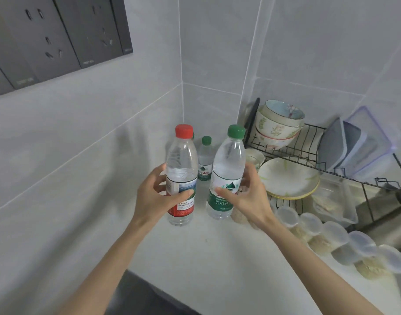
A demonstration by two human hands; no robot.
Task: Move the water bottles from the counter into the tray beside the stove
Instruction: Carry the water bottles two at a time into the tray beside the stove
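My left hand [157, 193] grips a clear water bottle with a red cap and red label [181, 162] around its middle. My right hand [247, 194] grips a clear bottle with a green cap and green label [226, 169]. Both bottles are upright on or just above the white counter [195, 251]. A smaller green-capped bottle [205, 159] stands behind them in the corner, and another green cap peeks out behind the red cap. No tray or stove shows in the head view.
A black wire dish rack [308, 155] at the right holds stacked bowls [278, 123], plates [288, 178] and plastic lids [354, 144]. A row of lidded plastic jars [336, 237] lies along the counter in front of it. Grey tiled walls close in the corner. Dark sockets [58, 35] sit upper left.
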